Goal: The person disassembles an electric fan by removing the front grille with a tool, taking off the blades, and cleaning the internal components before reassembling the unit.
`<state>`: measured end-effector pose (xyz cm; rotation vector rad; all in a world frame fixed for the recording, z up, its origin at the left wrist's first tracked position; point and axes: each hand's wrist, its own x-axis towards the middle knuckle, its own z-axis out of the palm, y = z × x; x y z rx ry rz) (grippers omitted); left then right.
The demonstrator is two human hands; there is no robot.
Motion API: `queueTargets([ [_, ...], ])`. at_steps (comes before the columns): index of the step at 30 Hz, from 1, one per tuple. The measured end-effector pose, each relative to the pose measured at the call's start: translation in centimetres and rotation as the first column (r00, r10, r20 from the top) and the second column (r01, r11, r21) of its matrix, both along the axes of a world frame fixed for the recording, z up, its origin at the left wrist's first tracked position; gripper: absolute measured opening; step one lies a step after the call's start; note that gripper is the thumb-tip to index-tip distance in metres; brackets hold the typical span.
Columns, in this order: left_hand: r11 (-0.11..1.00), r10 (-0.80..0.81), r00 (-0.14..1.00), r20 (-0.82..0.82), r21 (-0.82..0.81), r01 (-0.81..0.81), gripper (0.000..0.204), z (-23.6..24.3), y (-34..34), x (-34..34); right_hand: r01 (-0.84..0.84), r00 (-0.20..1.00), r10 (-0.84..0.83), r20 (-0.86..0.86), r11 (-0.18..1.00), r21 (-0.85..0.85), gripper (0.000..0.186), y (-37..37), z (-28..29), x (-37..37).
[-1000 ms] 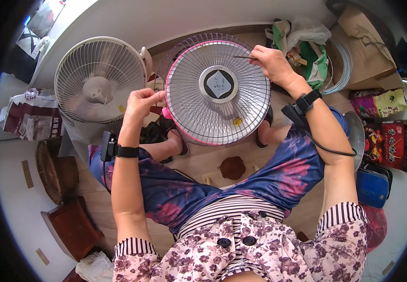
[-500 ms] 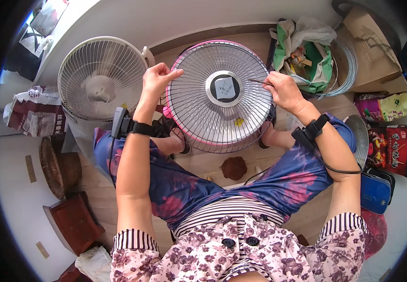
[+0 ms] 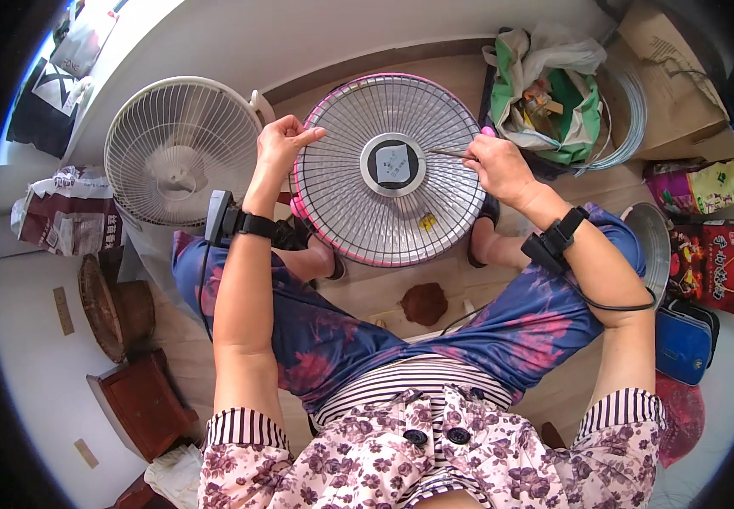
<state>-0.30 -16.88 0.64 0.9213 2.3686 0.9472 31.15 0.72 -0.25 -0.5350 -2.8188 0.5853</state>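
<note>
A round electric heater (image 3: 358,225) with a silver dish and pink rim stands before my knees. Its dark wire guard (image 3: 341,191) lies over the dish, around a central disc (image 3: 393,165) with a pale label. My left hand (image 3: 282,148) is closed at the guard's left edge, thumb over the wires. My right hand (image 3: 503,170) is closed at the opposite edge on a thin metal rod (image 3: 450,153) pointing toward the disc. The rod's other end is hidden in my fingers. A small pink part (image 3: 488,131) shows beside them; I cannot tell what it belongs to.
A white fan guard (image 3: 176,161) stands to the left. Back right are a green-and-white bag (image 3: 588,102), coiled wire (image 3: 637,119) and cardboard (image 3: 672,72). A metal basin (image 3: 651,246) and packets (image 3: 715,267) lie right; a wooden box (image 3: 142,403) sits left.
The wire guard has shifted away from me and now lines up with the pink rim. My right hand has moved slightly left and nearer with the rod; my left hand has barely moved.
</note>
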Motion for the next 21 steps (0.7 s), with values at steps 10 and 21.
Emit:
queueTargets([
  [10, 1.000, -0.018, 1.000, -0.012, 0.006, 0.018, 0.035, 0.6, 0.3, 0.7, 0.001, 1.000, -0.001, -0.006, 1.000, -0.014, 0.009, -1.5, 0.5, 0.5],
  [21, 1.000, -0.020, 0.995, -0.100, 0.010, 0.021, 0.038, -0.5, 1.2, 0.8, 0.052, 0.997, -0.051, 0.060, 0.999, -0.015, 0.012, -0.9, -0.9, 0.1],
])
